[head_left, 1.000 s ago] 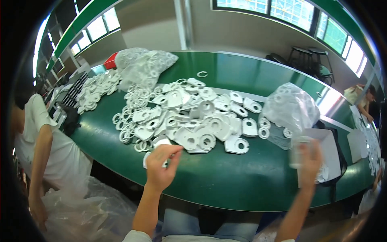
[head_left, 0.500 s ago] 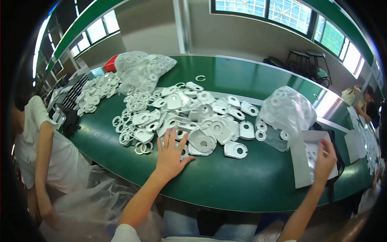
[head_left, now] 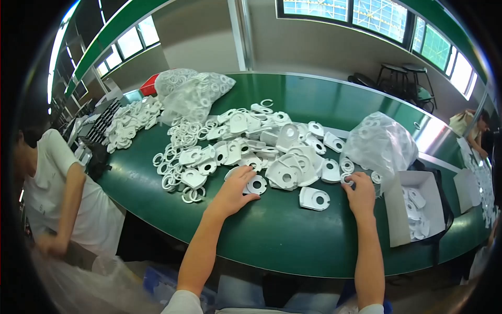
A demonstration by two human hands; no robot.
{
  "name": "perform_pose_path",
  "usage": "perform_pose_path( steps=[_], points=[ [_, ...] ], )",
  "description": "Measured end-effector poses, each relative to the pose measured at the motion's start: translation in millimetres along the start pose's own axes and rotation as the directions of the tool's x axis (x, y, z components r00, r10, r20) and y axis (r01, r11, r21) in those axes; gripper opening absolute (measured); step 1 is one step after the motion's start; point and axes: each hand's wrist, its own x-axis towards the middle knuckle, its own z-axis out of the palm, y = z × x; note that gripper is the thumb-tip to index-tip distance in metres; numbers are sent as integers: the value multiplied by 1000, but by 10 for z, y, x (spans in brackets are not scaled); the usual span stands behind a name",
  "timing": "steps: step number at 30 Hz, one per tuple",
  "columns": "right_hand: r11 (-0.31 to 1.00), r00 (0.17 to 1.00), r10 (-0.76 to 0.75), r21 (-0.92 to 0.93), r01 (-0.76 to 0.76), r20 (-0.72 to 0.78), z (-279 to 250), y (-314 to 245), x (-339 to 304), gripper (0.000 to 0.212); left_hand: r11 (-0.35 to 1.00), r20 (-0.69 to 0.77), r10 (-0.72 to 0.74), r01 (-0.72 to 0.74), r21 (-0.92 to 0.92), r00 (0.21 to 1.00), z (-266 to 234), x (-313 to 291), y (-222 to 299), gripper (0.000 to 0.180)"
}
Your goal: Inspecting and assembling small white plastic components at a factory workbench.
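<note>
My left hand (head_left: pixel 234 192) is at the near edge of a heap of white plastic parts, its fingers and thumb closed around a flat white plate with a round hole (head_left: pixel 256 184). Farther right, my right hand (head_left: pixel 362 194) pinches a small white ring (head_left: pixel 346 179) at the table, beside a clear plastic bag of rings (head_left: pixel 377 141). Between my hands lies a single loose white plate (head_left: pixel 314 199). Larger rounded plates (head_left: pixel 285 175) overlap behind it.
An open carton (head_left: pixel 393 222) with white parts inside stands at the right. Loose rings (head_left: pixel 193 194) and a bulging bag (head_left: pixel 191 97) lie to the left on the green table (head_left: pixel 293 240). A person in a white shirt (head_left: pixel 63 183) sits at my left, handling clear plastic.
My right hand has left the carton and moved left to the small rings. My left hand has shifted slightly right, its spread fingers now curled around a plate. The neighbour's arm has moved.
</note>
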Motion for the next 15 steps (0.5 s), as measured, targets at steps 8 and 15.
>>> perform_pose_path(
  steps=[8,15],
  points=[
    [950,981,59,313,1,-183,17,40,29,15,987,-212,102,-72,144,972,-166,3,20,16],
    [501,956,274,832,-237,108,42,34,67,26,948,-608,-206,3,-318,766,-243,189,538,13]
  ],
)
